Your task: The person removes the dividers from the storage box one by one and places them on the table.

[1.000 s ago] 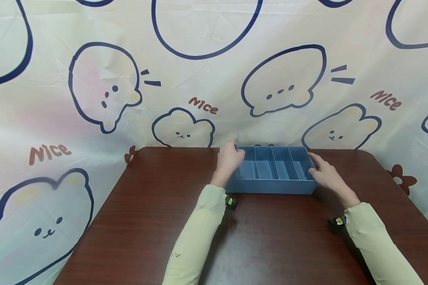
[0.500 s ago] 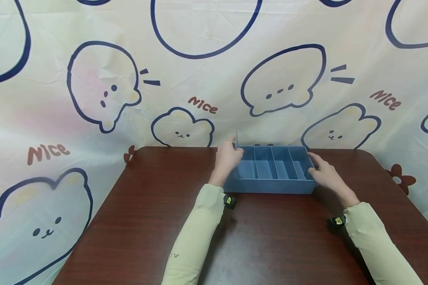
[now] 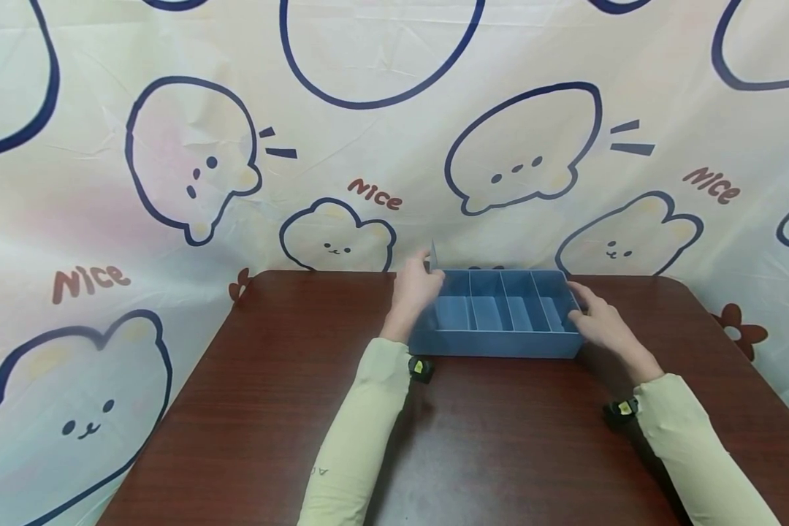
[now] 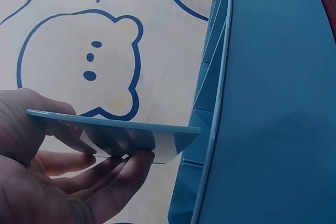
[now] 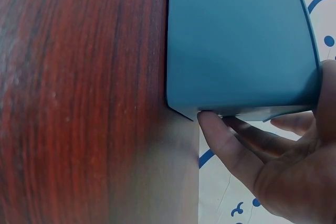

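A blue divided box (image 3: pixel 506 345) stands on the table, its open top showing several compartments split by thin upright dividers. At its left end my left hand (image 3: pixel 416 288) pinches a thin flat blue panel (image 4: pixel 177 139), held upright above the rim in the head view. In the left wrist view, thumb and fingers lie on opposite faces of the panel, whose edge is right by the box's rim. My right hand (image 3: pixel 601 320) grips the box's right end, with a finger low on the end wall and the thumb up at the rim in the right wrist view.
The box sits near the far edge of the dark brown wooden table (image 3: pixel 500 453). Behind it hangs a pale cloth (image 3: pixel 368 146) with cartoon outlines and "Nice" lettering. Each wrist carries a small black camera.
My left hand and the panel have shifted slightly left, and the panel's face shows a little more. The right hand and the box have stayed in place.
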Motion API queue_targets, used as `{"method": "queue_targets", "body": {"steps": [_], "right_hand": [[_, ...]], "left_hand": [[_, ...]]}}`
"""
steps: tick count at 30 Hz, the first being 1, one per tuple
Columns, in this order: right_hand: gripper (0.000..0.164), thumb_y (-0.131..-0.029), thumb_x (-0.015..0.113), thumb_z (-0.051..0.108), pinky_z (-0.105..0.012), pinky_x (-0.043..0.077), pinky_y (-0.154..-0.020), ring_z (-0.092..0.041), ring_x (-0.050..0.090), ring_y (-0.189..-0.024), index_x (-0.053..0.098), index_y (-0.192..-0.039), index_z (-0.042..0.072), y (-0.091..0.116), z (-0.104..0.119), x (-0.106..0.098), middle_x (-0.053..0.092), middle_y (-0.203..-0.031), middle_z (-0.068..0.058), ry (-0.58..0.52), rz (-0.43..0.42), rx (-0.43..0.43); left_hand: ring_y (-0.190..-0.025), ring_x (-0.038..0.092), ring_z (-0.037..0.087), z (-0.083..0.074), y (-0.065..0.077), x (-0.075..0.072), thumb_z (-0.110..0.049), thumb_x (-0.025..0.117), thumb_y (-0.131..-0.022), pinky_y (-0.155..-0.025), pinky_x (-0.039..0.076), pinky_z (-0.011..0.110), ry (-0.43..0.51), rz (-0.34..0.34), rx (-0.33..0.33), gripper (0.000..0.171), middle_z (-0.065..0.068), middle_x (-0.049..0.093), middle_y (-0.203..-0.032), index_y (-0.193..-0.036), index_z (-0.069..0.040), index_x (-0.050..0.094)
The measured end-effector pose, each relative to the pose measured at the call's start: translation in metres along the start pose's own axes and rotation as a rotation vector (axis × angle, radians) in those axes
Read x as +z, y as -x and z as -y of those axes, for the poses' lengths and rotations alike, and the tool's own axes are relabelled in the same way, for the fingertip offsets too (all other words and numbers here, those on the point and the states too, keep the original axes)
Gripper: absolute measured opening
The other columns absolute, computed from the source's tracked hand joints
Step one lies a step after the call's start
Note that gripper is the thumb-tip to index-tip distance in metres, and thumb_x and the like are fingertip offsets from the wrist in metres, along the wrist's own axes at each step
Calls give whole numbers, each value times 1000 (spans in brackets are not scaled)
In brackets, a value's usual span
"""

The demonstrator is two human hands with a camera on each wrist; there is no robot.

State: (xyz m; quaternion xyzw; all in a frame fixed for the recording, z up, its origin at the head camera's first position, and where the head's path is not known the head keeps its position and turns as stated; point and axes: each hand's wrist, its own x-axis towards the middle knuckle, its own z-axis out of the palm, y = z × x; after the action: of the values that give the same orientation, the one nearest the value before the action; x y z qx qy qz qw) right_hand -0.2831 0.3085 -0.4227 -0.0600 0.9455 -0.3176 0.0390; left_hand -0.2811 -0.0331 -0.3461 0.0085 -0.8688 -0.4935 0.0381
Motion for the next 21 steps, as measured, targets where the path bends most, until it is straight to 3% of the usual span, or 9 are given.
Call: {"method": "queue_targets", "body": {"steps": [10,21], "right_hand": [[66,-98,37,13,-73,32,-101,-59,33,-134,10,-158,8,2,0,-1,20,-157,-32,1,-6,1],[66,-98,37,14,-72,32,-101,-58,33,-134,9,-158,8,1,2,1,19,-158,-31,2,-6,15]], "left_hand": [[-112,62,31,2,0,-1,-16,55,-95,-92,52,50,51,-8,6,51,16,59,-135,-145,-14,46],[-117,61,33,3,2,-5,-15,54,-94,-93,49,54,116,-10,20,51,17,59,-135,-145,-14,46]]}}
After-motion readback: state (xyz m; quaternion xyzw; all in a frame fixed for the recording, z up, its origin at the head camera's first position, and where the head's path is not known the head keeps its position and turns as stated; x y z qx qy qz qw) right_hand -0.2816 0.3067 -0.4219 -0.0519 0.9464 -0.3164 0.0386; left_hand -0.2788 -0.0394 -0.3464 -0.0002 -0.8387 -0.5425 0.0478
